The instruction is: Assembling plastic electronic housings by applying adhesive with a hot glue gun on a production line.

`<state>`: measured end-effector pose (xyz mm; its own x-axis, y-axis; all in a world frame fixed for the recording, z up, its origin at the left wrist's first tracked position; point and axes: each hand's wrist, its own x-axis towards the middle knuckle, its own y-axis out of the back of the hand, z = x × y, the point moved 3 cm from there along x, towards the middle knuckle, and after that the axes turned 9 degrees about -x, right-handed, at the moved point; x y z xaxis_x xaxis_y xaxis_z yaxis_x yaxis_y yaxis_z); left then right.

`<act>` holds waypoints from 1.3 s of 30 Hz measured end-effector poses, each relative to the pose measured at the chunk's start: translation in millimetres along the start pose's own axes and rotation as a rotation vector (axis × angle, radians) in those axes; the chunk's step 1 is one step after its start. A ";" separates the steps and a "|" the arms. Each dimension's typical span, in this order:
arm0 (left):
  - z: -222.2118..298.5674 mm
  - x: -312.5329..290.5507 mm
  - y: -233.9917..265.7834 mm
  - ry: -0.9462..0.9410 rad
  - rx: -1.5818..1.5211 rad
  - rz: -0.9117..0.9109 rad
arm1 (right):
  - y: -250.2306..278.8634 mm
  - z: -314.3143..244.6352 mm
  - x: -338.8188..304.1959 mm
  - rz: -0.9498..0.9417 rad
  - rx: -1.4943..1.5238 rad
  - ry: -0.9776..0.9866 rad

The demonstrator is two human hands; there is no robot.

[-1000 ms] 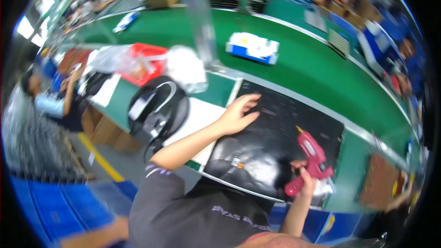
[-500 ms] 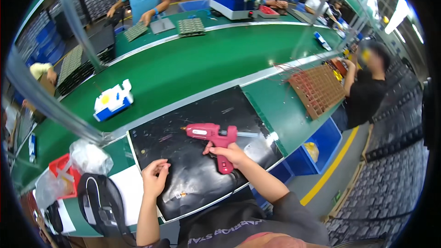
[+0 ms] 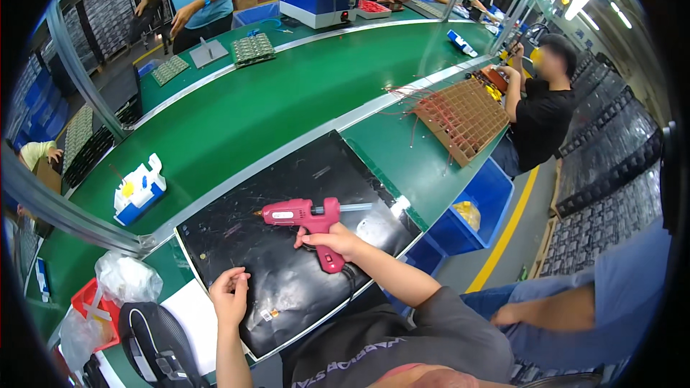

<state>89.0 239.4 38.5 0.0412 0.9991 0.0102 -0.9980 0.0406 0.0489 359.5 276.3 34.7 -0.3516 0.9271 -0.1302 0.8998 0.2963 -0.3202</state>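
Observation:
A pink hot glue gun [image 3: 302, 213] is held above the black work mat [image 3: 266, 259], its nozzle toward the left and a clear glue stick [image 3: 356, 208] out of its back. My right hand [image 3: 338, 241] is wrapped round its handle, with a finger at the trigger. A dark cord hangs from the handle's lower end. Over the mat's left edge is my left hand [image 3: 230, 296], its fingers loosely bent and nothing seen between them. A small scrap [image 3: 269, 314] lies on the mat near it.
Beyond the mat runs a green conveyor belt [image 3: 237, 111] carrying a white-and-blue plastic part [image 3: 140, 190]. On the left are a red bin [image 3: 90, 312], plastic bags and a black mesh case [image 3: 158, 345]. A gridded tray [image 3: 460, 118] with red wires stands right; a person passes close at lower right.
The whole view has shifted, so the bench things sit farther left. A person in blue has come in at lower right. The glue gun stays in my right hand.

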 end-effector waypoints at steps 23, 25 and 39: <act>-2.1 -3.1 0.9 -0.105 0.151 0.019 | -4.4 -2.0 -3.1 -0.007 -0.024 0.023; 5.5 -4.3 0.6 -0.106 0.226 0.014 | -5.6 -1.0 -2.1 -0.007 -0.018 0.028; 11.5 0.9 -3.7 -0.159 0.279 -0.015 | -2.7 -4.1 0.4 0.054 -0.011 0.031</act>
<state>93.3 240.0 49.9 0.0847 0.9832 0.1619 -0.9462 0.0285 0.3223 357.9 276.9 39.3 -0.2944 0.9484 -0.1175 0.9201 0.2481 -0.3029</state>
